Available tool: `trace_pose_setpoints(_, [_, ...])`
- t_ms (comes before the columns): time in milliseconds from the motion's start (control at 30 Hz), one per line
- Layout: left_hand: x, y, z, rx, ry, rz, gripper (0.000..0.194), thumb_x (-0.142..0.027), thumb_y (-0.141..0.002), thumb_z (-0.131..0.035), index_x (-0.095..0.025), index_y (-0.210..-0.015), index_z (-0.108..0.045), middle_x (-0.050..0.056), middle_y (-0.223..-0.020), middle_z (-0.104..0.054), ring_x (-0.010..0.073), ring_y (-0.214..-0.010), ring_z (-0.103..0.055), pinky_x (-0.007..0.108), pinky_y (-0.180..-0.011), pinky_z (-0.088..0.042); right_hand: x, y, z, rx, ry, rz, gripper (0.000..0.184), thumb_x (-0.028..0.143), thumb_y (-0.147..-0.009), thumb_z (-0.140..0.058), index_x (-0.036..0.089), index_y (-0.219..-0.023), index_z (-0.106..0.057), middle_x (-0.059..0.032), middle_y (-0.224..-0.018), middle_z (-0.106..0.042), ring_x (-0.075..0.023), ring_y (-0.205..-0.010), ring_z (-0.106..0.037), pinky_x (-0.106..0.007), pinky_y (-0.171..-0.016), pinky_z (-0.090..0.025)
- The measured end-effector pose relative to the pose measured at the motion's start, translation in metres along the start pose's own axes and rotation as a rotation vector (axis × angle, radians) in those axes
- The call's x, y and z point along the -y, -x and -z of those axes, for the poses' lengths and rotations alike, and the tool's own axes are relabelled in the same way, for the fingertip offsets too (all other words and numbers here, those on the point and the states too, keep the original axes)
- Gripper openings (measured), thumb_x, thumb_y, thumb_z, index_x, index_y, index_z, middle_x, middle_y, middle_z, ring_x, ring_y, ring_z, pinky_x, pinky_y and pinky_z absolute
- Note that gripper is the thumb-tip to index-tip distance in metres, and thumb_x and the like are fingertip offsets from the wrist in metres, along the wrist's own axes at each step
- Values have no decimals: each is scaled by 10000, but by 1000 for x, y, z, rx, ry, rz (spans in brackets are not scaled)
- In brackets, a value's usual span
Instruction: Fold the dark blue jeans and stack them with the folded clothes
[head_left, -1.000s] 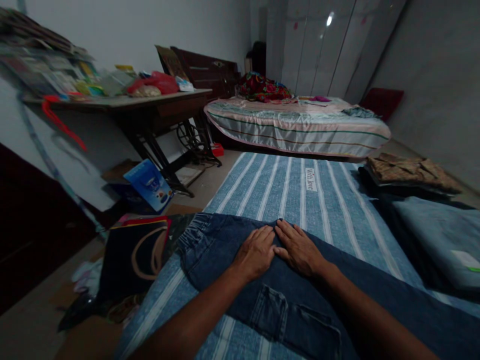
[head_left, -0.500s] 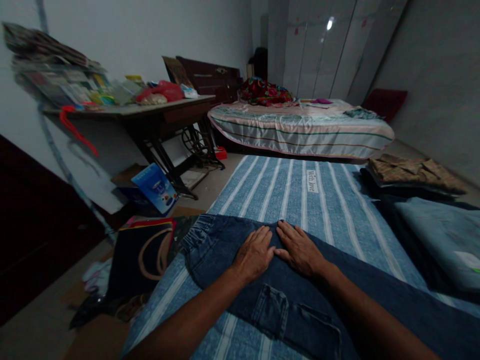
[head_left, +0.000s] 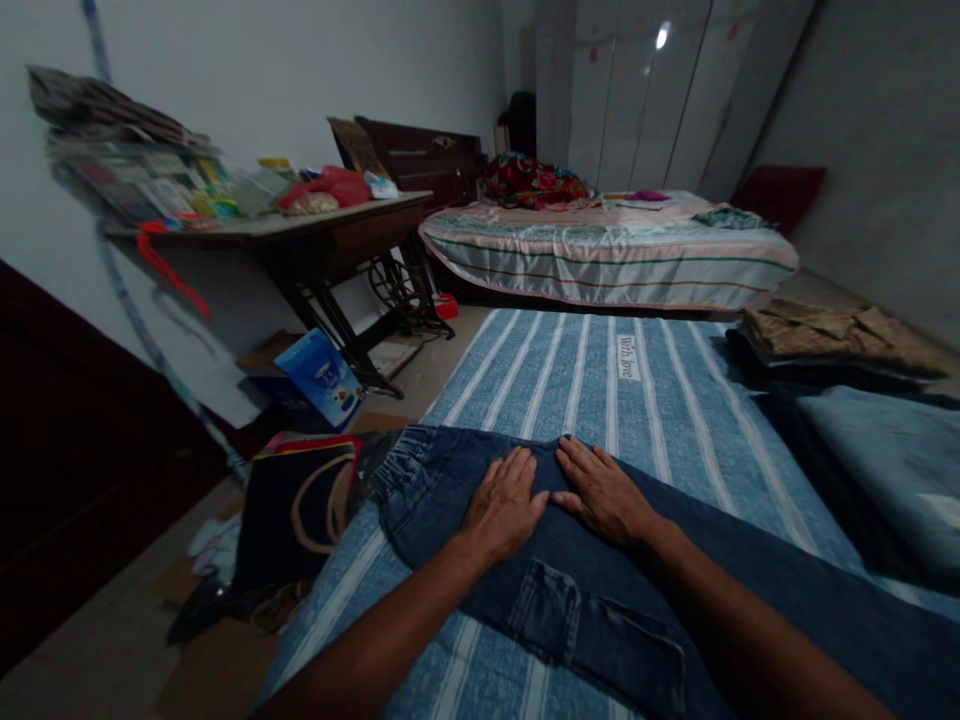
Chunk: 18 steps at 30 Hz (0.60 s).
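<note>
Dark blue jeans point(head_left: 435, 510) lie spread lengthwise across a blue-and-white striped bed cover point(head_left: 517, 375). Their gathered elastic waist points left, and a cargo pocket point(head_left: 547, 605) shows on the near side. My left hand point(head_left: 506, 505) rests flat on the denim, fingers stretched toward the far edge. Beside it my right hand point(head_left: 604, 492) also lies flat, its fingertips at the jeans' far edge. A small gap separates the two thumbs. Neither hand grips anything. The jeans' right end runs out of view behind my right forearm.
Folded light blue jeans point(head_left: 877, 450) and folded brown patterned clothing point(head_left: 847, 340) sit in piles on the right. A cluttered sewing-machine table point(head_left: 360, 215) stands at the left wall. Bags point(head_left: 292, 510) crowd the floor left of the bed. Another bed point(head_left: 615, 265) stands behind.
My left hand has shifted slightly left on the denim, so the gap between the hands is a little wider. The whole view has moved slightly.
</note>
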<state>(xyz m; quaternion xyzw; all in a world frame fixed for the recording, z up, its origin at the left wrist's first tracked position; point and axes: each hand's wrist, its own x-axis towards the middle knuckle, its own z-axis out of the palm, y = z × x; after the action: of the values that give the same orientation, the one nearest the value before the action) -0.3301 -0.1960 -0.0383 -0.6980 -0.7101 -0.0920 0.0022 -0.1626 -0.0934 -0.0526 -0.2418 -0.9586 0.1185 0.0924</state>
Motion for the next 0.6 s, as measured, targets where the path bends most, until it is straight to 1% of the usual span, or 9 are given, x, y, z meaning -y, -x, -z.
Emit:
trace_pose_setpoints(67, [0,0,0,21,7,12,491,-317,-907,-450,-79,-1335,-439,172,-1423,-433,270,-1351,-348,471,-1108,-300,0,0,-1,-5,1,-3,691,566,-953,-250,74,-1426,-354,-156,-1510,-251,-264,-1404,-196,-472,-1138,-193])
trace_pose_setpoints(133, [-1,0,0,17,21,26,491,-334,-909,-447,-95,-1338,-438,166,-1420,-439,268,-1350,-351,478,-1109,-297,0,1,-1,-11,-8,-5,672,552,-954,-271,80,-1424,-360,-158,-1508,-257,-262,-1404,-197,-476,-1136,-197])
trace_pose_setpoints(233, [-1,-1,-1,-23,33,55,478,-347,-900,-462,-111,-1315,-461,164,-1395,-470,272,-1332,-381,483,-1097,-314,0,1,0,-16,-19,-2,658,538,-955,-286,84,-1425,-360,-166,-1505,-257,-264,-1403,-202,-481,-1135,-199])
trace_pose_setpoints(300, [-1,-1,-1,-55,28,77,486,-352,-887,-480,-97,-1300,-470,179,-1379,-481,283,-1316,-401,472,-1085,-333,0,1,0,-12,-16,2,665,538,-956,-280,74,-1427,-354,-167,-1507,-251,-265,-1403,-200,-481,-1137,-194])
trace_pose_setpoints(400, [0,-1,-1,-79,14,72,524,-350,-874,-498,-63,-1310,-451,205,-1403,-441,298,-1336,-367,448,-1085,-334,0,1,0,-10,-14,1,681,556,-950,-280,74,-1426,-355,-163,-1506,-256,-265,-1404,-197,-484,-1137,-196])
trace_pose_setpoints(467, [2,0,-2,-57,13,51,545,-365,-886,-478,-66,-1338,-421,202,-1444,-387,297,-1365,-315,456,-1099,-308,-1,1,-2,-17,-17,3,676,560,-948,-283,89,-1428,-356,-160,-1506,-260,-265,-1403,-201,-490,-1135,-199])
trace_pose_setpoints(600, [5,0,-4,16,16,57,602,-474,-909,-402,-109,-1385,-370,184,-1490,-314,295,-1398,-240,512,-1113,-240,-3,1,-5,-22,-10,6,655,542,-953,-288,102,-1434,-348,-155,-1509,-257,-260,-1406,-193,-489,-1137,-190])
